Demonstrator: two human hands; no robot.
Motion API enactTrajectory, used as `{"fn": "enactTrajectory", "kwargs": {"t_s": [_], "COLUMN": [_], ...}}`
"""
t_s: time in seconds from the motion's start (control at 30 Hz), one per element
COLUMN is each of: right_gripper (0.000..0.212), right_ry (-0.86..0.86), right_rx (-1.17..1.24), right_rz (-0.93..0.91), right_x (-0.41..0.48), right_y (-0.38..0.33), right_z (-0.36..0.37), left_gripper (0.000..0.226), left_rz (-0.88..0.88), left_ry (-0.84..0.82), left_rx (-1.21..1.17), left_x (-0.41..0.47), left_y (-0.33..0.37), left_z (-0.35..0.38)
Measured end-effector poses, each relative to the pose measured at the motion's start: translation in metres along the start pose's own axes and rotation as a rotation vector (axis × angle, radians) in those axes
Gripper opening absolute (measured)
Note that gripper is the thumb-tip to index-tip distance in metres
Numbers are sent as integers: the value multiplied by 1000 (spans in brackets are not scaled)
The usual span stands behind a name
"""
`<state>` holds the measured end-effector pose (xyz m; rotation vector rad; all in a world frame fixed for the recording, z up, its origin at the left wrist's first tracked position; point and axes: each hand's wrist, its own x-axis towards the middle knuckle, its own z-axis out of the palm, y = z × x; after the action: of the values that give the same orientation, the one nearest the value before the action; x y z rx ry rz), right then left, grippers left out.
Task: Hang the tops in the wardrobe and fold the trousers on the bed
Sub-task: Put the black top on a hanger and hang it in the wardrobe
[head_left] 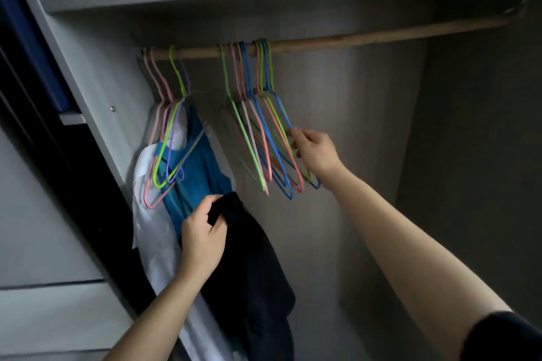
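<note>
Two tight grips: left hand (202, 231) around black top (258, 272), low; right hand (315, 152) around rightmost hangers (278, 114), higher.

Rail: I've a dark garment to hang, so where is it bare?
Bare: the rail from the empty hangers right to the bracket, plus a short gap before the left hangers. Crowded: the left end with tops, and that empty bunch.
</note>
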<state>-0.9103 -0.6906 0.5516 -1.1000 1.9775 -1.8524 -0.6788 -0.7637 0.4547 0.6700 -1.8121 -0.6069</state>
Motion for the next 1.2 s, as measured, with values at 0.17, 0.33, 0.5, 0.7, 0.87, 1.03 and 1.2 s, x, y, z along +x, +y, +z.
{"fn": "enactTrajectory", "kwargs": {"t_s": [0.17, 0.33, 0.5, 0.7, 0.87, 1.03, 1.2], "right_gripper": [34, 37, 28, 29, 19, 27, 29], "right_ry": [61, 180, 245, 107, 103, -253, -379], "right_rx": [-55, -348, -435, -781, -990, -570, -266], "right_rz": [-22, -185, -437, -555, -667, -255, -58], "right_x": [2, -3, -21, -30, -30, -15, -5], "right_y": [11, 4, -25, -51, -68, -84, -74], "right_z": [-4, -5, 19, 66, 106, 161, 201], "left_gripper": [27, 38, 23, 28, 34, 34, 37], "left_rz": [-114, -142, -162, -244, -247, -275, -280], "left_ry": [67, 72, 58, 37, 30, 33, -12], "left_rx": [-9, -19, -85, -144, -203, -314, -373], "left_x": [-1, 0, 1, 0, 1, 3, 2], "left_y": [-5, -6, -15, -25, -29, -31, -32], "left_z": [-6, -13, -23, -34, -52, -70, -75]}}
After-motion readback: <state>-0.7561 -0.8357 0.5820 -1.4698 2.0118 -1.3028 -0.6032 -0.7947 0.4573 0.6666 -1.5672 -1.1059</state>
